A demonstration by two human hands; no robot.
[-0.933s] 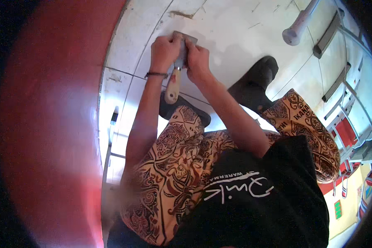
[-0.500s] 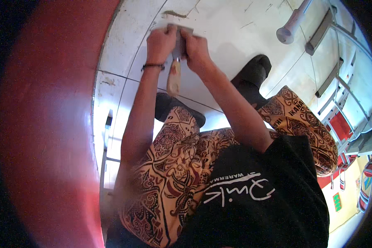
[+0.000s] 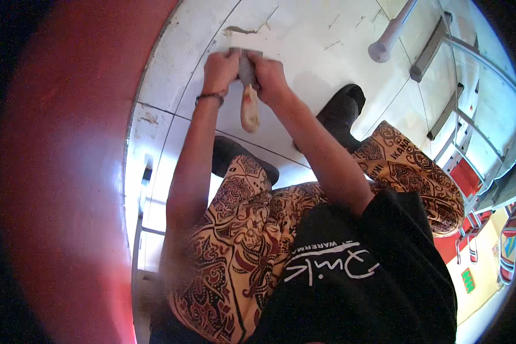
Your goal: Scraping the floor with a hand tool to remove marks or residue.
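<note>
Both hands closed on one tool — left hand (image 3: 219,70) and right hand (image 3: 269,75) grip the grey metal blade of a wooden-handled scraper (image 3: 248,92), pressed against the white tiled floor (image 3: 304,40); handle points toward the person — black shoes (image 3: 341,109) nearby.

A floor of large white tiles (image 3: 338,51) is seen from above, divided by thin dark grout lines (image 3: 172,114) that bend with the lens. The tiles are scuffed, and a chipped or stained patch (image 3: 241,30) is visible near the top edge. The whole left side is filled by a broad red surface (image 3: 57,172), blurred and curved, possibly a wall or a large drum; its kind cannot be told. At the upper right a pale round post (image 3: 391,35) is set on the floor, and beside it a grey metal frame (image 3: 441,69) with red parts (image 3: 465,176) is seen. The floor is evenly and brightly lit.
</note>
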